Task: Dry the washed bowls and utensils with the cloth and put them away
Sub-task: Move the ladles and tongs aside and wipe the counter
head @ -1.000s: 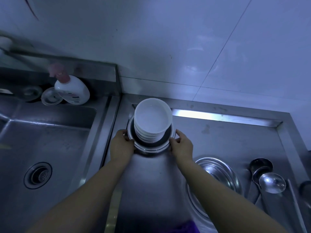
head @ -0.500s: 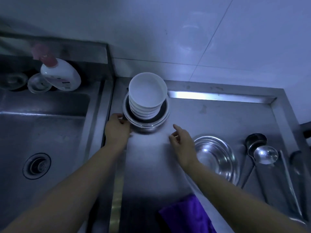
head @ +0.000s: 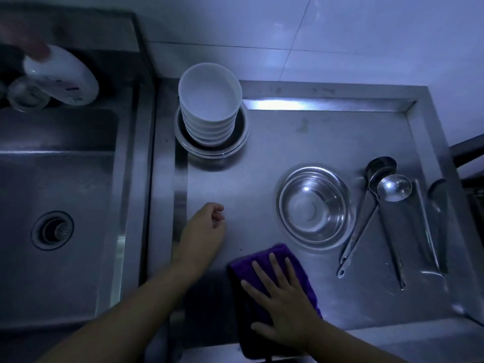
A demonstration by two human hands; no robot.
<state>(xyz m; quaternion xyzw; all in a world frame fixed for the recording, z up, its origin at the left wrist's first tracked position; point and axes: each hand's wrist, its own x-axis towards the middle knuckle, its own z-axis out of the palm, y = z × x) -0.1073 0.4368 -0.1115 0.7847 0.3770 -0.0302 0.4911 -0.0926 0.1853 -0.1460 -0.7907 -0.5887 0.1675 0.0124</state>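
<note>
Pressing flat on the purple cloth (head: pixel 275 273), the right hand (head: pixel 284 307) lies with fingers (head: pixel 262 273) straight and spread, holding nothing in a grip. The cloth lies on the steel desk (head: pixel 327 137) at its near edge. To the left of that hand, the left hand (head: pixel 203 229) hovers or rests over the bare desk, fingers loosely curled and empty; whether it touches the surface cannot be told. Just beyond the right hand, up and to the right, a steel bowl (head: pixel 313 205) sits upright on the desk, apart from the cloth. Further right lie two ladles (head: pixel 392 188), their handles crossing, and beside them other long utensils (head: pixel 437 221), too dim to name. Far beyond the left hand, a stack of white bowls (head: pixel 209 100) stands inside nested steel bowls (head: pixel 242 138) in the desk's back left corner. Left of both hands is the sink (head: pixel 52 179), with a white bottle (head: pixel 61 77) at its back.
</note>
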